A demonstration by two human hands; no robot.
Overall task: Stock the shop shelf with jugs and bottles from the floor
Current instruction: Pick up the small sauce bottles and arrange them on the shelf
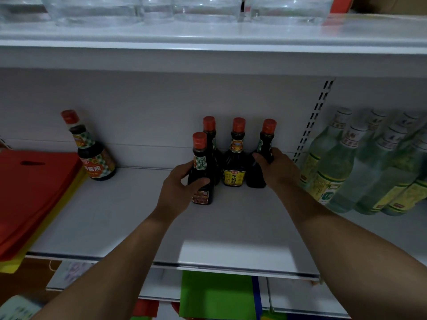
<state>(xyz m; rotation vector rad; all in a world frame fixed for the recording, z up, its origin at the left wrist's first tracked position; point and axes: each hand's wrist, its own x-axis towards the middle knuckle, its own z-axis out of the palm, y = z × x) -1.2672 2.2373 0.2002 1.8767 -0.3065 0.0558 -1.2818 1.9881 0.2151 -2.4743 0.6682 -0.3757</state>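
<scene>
Several dark sauce bottles with red caps stand on the white shelf (231, 227). My left hand (178, 188) grips the front bottle (200, 158) around its lower body. My right hand (277, 168) grips the rightmost bottle (265, 144) at its waist. Between them stand a yellow-labelled bottle (235, 158) and another bottle (210, 132) behind the front one. One more sauce bottle (92, 153) stands alone at the back left.
Clear green-labelled bottles (360, 167) crowd the shelf's right section beyond a slotted upright (309, 128). Red and yellow bags (30, 195) lie stacked at the left. Glass bowls (161, 10) sit on the shelf above. Green and blue packs (217, 296) show on the shelf below.
</scene>
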